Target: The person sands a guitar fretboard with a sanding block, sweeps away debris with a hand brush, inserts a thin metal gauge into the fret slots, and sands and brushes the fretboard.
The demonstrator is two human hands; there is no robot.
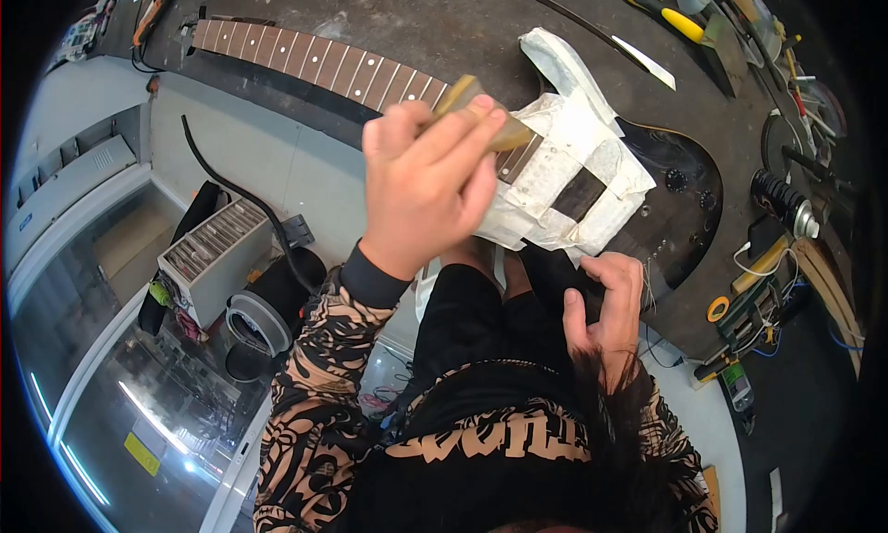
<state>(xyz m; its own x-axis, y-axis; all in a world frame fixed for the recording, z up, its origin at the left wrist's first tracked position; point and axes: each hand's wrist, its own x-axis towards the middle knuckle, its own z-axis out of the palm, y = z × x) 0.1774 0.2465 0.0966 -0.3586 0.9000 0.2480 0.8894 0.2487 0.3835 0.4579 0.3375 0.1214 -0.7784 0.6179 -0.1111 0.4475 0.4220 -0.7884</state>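
An electric guitar lies across the bench, its dark body (689, 167) at the right and its fretted neck (319, 63) reaching to the upper left. White masking tape (592, 144) covers much of the body beside the fretboard and around a dark rectangular opening. Over the upper frets, my left hand (430, 177) grips a yellowish-brown pad (509, 133) that looks like folded sandpaper; pad and fingertips are slightly blurred. My right hand (606, 297) is at the body's near edge, fingers bent, thumb apart, with nothing visible between them.
Yellow-and-black handled tools (661, 10) lie at the far side of the bench. A spray can (784, 204), a yellow tape roll (718, 309) and cables are at the right. Below left stand a box of flat items (213, 246) and a black cylindrical vacuum-like container (273, 302) with a hose.
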